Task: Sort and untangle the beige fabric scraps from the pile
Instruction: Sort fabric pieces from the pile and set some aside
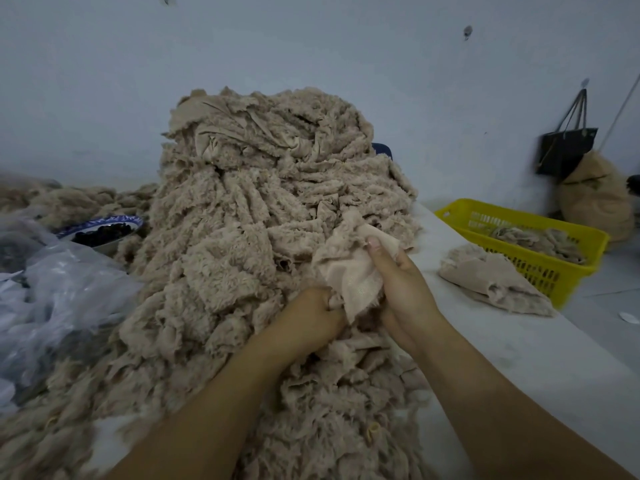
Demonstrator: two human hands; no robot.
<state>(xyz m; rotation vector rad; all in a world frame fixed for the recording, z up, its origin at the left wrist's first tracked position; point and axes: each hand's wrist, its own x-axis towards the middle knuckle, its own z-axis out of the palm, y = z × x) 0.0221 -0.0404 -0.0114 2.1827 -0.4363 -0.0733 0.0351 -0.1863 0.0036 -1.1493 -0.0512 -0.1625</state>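
Holding one beige scrap (349, 271) between both hands, the person works at the front of the big pile (249, 209) on the bench (519, 344). The right hand (405, 289) pinches the scrap's right edge, thumb pressed on the smooth side. The left hand (311, 317) has its fingers (334, 301) curled round the lower left corner. The scrap touches the pile behind it. A small heap of scraps (495, 282) lies just beside a yellow basket (568, 268).

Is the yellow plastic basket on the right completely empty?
No, the yellow plastic basket has several beige fabric scraps lying inside it.
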